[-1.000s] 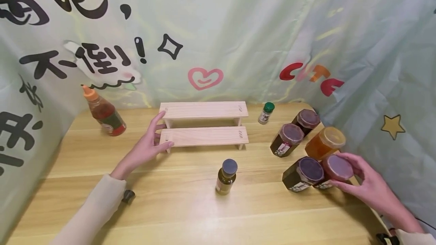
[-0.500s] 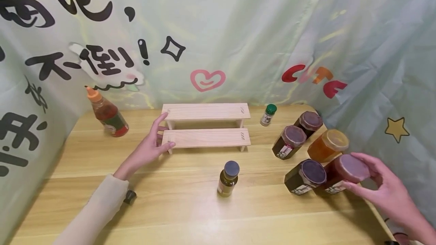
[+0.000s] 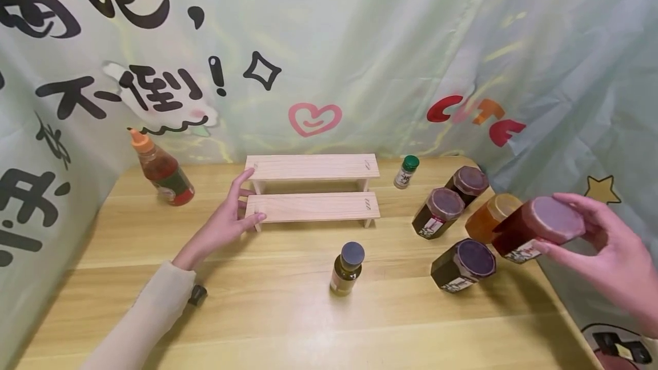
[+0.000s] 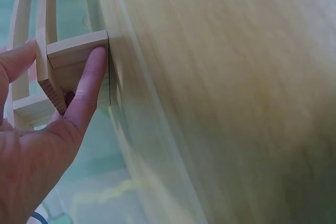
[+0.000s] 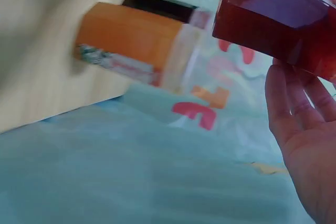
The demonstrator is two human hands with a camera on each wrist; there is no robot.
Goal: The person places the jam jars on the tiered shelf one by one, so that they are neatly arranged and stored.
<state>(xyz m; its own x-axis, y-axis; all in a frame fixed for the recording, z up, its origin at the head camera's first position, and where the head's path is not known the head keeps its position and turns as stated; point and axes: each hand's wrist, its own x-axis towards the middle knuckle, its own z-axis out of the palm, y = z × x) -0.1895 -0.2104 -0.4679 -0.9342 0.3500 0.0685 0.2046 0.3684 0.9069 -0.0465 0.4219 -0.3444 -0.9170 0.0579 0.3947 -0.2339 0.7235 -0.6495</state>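
My right hand grips a jar of dark red jam, thumb on the near side and fingers on the far side. The jar is tilted and raised above the table's right edge; in the right wrist view its red glass shows over the fingers. My left hand holds the left end of a two-step wooden shelf. In the left wrist view one finger lies along the shelf's end leg, with the board between the digits. Both steps of the shelf are bare.
Right of the shelf stand an amber jar, dark jars and a black-lidded jar. A green-capped shaker is at the back, a small brown bottle in front. A sauce bottle stands left. Printed cloth surrounds the table.
My right hand has lifted the red jam jar from beside the black-lidded jar and moved it up and to the right, tilting it. The left hand stays on the shelf.
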